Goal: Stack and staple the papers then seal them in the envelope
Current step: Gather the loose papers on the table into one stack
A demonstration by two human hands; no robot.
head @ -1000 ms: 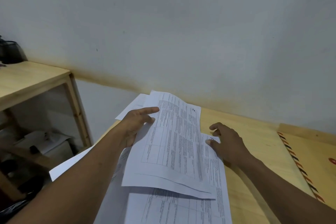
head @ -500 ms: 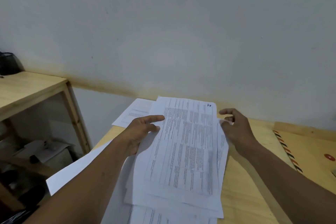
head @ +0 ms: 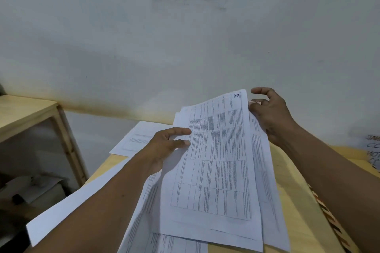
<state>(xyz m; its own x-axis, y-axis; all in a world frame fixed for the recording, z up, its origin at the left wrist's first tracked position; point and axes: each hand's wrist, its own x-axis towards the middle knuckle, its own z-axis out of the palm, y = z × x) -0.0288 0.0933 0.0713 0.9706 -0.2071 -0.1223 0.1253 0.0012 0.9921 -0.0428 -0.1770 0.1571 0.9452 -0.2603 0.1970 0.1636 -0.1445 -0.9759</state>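
White papers | left hand pinches left edge | right hand grips far corner

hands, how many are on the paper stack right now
2. The left hand holds the paper stack at its left edge, about midway along. The right hand holds its far right corner. No other hand shows in view.

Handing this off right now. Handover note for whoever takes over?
Left hand: grips the paper stack at its left edge.
Right hand: curled fingers on the stack's far right corner.
The stack is uneven, its far end lifted off the table. A loose sheet lies far left, the striped envelope at right.
Done: sheets mostly gathered.
Left: square, staple (no stapler in view), insert, seal.
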